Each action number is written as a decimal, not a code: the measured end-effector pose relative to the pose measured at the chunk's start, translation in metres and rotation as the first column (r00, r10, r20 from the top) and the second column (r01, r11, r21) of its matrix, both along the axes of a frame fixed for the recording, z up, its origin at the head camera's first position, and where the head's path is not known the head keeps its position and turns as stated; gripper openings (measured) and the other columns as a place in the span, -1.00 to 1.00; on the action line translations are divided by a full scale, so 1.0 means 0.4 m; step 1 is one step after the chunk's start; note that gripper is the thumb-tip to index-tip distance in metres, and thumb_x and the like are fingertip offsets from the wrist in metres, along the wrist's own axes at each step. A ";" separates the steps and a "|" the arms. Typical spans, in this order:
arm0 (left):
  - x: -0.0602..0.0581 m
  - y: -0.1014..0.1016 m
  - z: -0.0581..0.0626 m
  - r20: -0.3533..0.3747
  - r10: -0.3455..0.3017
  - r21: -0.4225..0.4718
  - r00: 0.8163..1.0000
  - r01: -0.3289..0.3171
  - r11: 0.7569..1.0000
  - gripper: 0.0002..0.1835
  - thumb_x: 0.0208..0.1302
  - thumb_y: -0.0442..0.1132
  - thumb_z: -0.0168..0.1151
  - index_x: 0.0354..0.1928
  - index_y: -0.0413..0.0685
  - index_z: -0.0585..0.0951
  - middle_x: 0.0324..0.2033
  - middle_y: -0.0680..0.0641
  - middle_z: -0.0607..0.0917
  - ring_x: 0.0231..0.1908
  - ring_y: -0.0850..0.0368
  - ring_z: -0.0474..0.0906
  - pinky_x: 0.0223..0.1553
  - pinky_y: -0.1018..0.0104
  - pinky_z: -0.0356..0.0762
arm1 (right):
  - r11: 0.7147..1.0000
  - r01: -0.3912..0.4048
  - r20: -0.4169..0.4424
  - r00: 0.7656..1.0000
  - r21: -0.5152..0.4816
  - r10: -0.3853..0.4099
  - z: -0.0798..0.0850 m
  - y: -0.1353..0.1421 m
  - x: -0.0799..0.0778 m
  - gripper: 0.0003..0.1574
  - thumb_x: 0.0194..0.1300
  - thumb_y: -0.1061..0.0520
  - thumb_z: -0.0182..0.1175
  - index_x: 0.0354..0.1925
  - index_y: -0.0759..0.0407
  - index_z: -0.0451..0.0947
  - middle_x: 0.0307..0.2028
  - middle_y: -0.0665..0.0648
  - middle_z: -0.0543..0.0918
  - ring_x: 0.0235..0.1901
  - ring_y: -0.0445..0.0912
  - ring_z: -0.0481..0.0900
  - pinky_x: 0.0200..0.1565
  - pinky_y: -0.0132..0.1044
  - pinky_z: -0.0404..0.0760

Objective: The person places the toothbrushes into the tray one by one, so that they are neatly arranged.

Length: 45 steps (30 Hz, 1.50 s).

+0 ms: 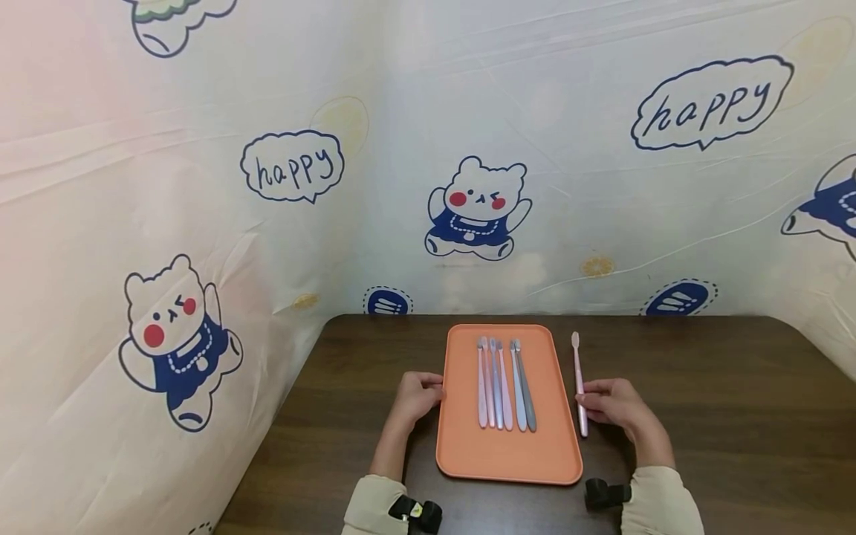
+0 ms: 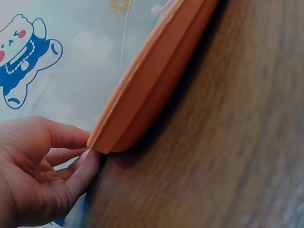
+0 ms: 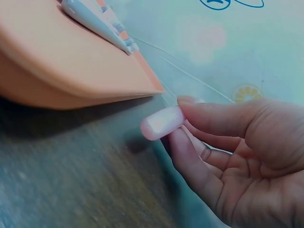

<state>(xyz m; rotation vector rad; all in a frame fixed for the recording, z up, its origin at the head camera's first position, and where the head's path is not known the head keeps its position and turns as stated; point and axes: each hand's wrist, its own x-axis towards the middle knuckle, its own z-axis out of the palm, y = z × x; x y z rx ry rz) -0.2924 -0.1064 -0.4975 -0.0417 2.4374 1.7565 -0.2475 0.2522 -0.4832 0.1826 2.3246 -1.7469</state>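
Note:
An orange tray [image 1: 504, 457] lies on the dark wooden table, with several toothbrushes [image 1: 482, 386] side by side on it, pink, blue and grey, heads toward the far end. A small gap parts the two rightmost, a light blue toothbrush [image 1: 519, 397] and a grey one [image 1: 527, 397]. At the tray's left edge my left hand [image 1: 416, 400] pinches the rim between thumb and fingers. My right hand [image 1: 618, 407] pinches a pink toothbrush [image 1: 578, 364] just right of the tray, head pointing away. The right wrist view shows its rounded handle end [image 3: 161, 124] above the table.
Wooden table surface [image 1: 749, 416] extends on both sides of the tray. Behind and to the left hangs a pale curtain [image 1: 575, 208] printed with bears and the word "happy". Each wrist wears a black camera strap.

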 end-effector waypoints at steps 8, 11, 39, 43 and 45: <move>-0.004 -0.001 -0.004 0.004 0.001 -0.008 1.000 -0.001 1.000 -0.70 0.22 -0.48 0.21 -0.01 -0.45 0.67 -0.15 -0.32 0.74 -0.26 0.10 0.70 -0.19 0.21 0.74 | 1.000 0.008 -0.020 1.000 -0.020 -0.009 0.009 0.002 0.000 -0.42 0.41 0.32 0.18 0.21 0.76 0.32 -0.37 -0.06 0.72 -0.39 -0.30 0.61 -0.27 -0.40 0.72; -0.006 -0.001 -0.003 0.001 0.000 -0.012 1.000 0.000 1.000 -0.70 0.21 -0.48 0.21 -0.01 -0.44 0.68 -0.15 -0.32 0.74 -0.28 0.12 0.68 -0.20 0.23 0.74 | 0.999 0.006 -0.027 1.000 -0.033 -0.007 0.013 0.002 0.001 -0.42 0.42 0.32 0.18 0.21 0.76 0.31 -0.37 -0.06 0.73 -0.39 -0.31 0.62 -0.27 -0.41 0.72; -0.005 0.000 0.005 -0.010 -0.003 -0.024 1.000 0.003 1.000 -0.69 0.20 -0.48 0.22 -0.01 -0.45 0.68 -0.15 -0.33 0.74 -0.27 0.10 0.68 -0.23 0.23 0.72 | 0.995 -0.004 -0.013 1.000 0.096 0.005 0.036 -0.052 -0.016 -0.44 0.42 0.22 0.23 0.23 0.59 0.44 -0.04 0.41 0.65 -0.27 -0.15 0.66 -0.12 -0.22 0.77; -0.003 0.000 0.004 -0.011 -0.002 -0.025 1.000 0.001 1.000 -0.69 0.20 -0.48 0.21 -0.01 -0.45 0.68 -0.15 -0.33 0.74 -0.28 0.11 0.68 -0.24 0.25 0.71 | 0.995 -0.005 -0.018 1.000 0.101 0.007 0.034 -0.060 -0.017 -0.45 0.42 0.23 0.23 0.23 0.59 0.45 -0.03 0.43 0.65 -0.27 -0.15 0.66 -0.12 -0.22 0.77; -0.001 -0.001 0.003 -0.011 -0.002 -0.029 1.000 0.002 1.000 -0.69 0.20 -0.48 0.21 -0.01 -0.44 0.68 -0.15 -0.32 0.75 -0.29 0.13 0.67 -0.24 0.27 0.70 | 0.995 -0.001 -0.020 1.000 0.096 0.003 0.034 -0.065 -0.018 -0.47 0.42 0.24 0.22 0.21 0.59 0.45 -0.06 0.40 0.66 -0.28 -0.16 0.66 -0.14 -0.23 0.77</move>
